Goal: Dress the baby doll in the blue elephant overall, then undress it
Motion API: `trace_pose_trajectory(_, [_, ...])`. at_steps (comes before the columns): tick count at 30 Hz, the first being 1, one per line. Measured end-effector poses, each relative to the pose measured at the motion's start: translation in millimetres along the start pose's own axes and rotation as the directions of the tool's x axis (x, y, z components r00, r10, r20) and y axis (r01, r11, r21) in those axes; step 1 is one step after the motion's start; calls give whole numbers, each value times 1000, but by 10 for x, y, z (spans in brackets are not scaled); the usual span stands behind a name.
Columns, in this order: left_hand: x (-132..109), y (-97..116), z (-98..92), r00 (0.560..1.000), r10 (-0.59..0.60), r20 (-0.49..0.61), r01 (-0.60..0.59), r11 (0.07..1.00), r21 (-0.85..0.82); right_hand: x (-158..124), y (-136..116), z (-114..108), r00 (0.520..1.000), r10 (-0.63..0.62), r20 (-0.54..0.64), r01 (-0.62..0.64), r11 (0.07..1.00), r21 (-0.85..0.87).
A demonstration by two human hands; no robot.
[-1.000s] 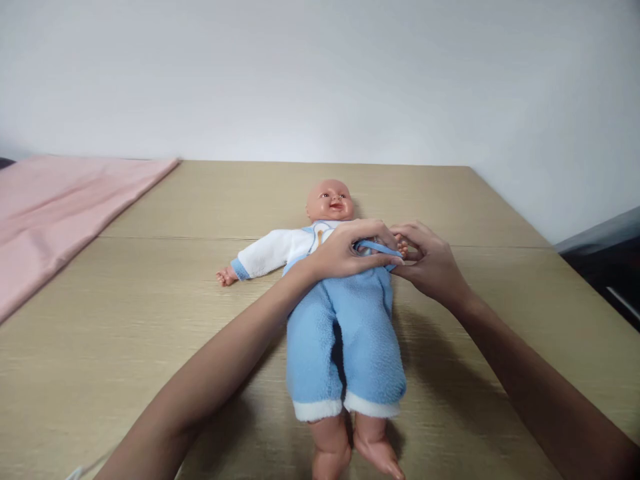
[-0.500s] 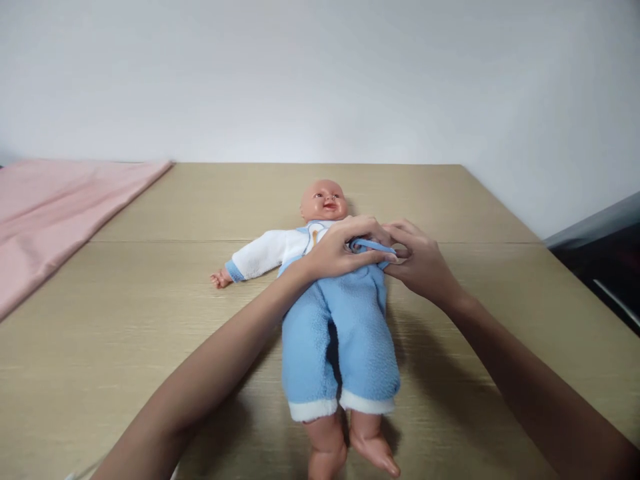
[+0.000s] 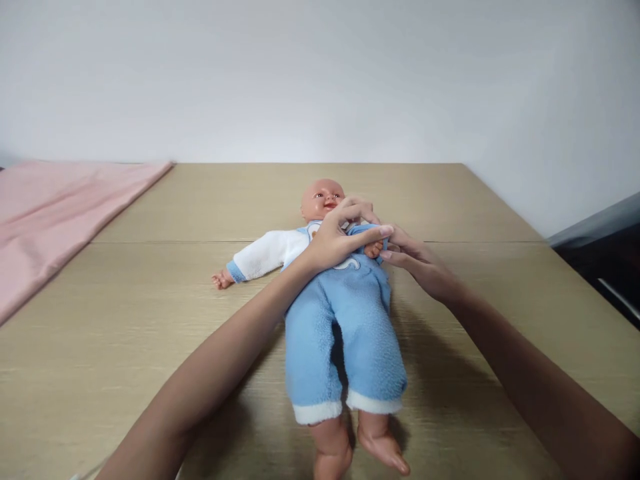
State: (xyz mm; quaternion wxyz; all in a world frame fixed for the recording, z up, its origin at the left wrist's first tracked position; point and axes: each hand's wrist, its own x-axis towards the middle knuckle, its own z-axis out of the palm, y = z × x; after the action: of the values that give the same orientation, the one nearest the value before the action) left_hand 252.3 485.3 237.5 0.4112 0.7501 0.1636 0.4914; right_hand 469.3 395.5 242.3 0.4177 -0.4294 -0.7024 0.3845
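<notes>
A baby doll (image 3: pixel 345 333) lies on its back, feet toward me, in light blue fleece trousers and a white top. Its arm on the picture's left is stretched out in a white sleeve (image 3: pixel 263 255) with a blue cuff. Over the doll's chest, my left hand (image 3: pixel 345 233) is closed on the other sleeve, its thumb along the blue cuff (image 3: pixel 367 230). My right hand (image 3: pixel 417 260) pinches that cuff's outer edge. The doll's small hand (image 3: pixel 374 249) pokes out of the cuff between my hands. My fingers hide most of that arm.
The doll rests on a light wooden table (image 3: pixel 150 373) with a seam across it. Pink cloth (image 3: pixel 65 220) covers the table's left side. A pale wall (image 3: pixel 320 80) stands behind, and a dark object (image 3: pixel 600 260) is beyond the right edge.
The doll's small hand, hidden before, now shows out of the blue cuff. My left hand has risen slightly with its fingers nearer the doll's chin, and the doll's legs have shifted slightly right.
</notes>
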Motion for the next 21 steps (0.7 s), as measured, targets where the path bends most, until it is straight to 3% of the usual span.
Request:
trace_pose_trajectory(5, [43, -99, 1, 998, -68, 16, 68, 998, 2, 14, -20, 146, 1000, 27, -5, -27, 998, 54])
trace_pose_trajectory(8, [55, -140, 19, 996, -76, 40, 76, 997, 3, 29, 11, 243, 980, 150, -128, -114, 962, 249])
trace_pose_trajectory(12, [47, -168, 30, 995, -80, 65, 73, 992, 104, 42, 117, 311, 930, 278, -241, -141, 874, 466])
trace_pose_trajectory(16, [46, -174, 27, 989, -75, 127, 42, 969, 242, 37, 240, 330, 887, 337, -315, -161, 865, 475])
trace_pose_trajectory(21, [56, -192, 50, 988, -121, 93, 78, 924, 374, 30, 307, 359, 854, 323, -409, -176, 917, 357])
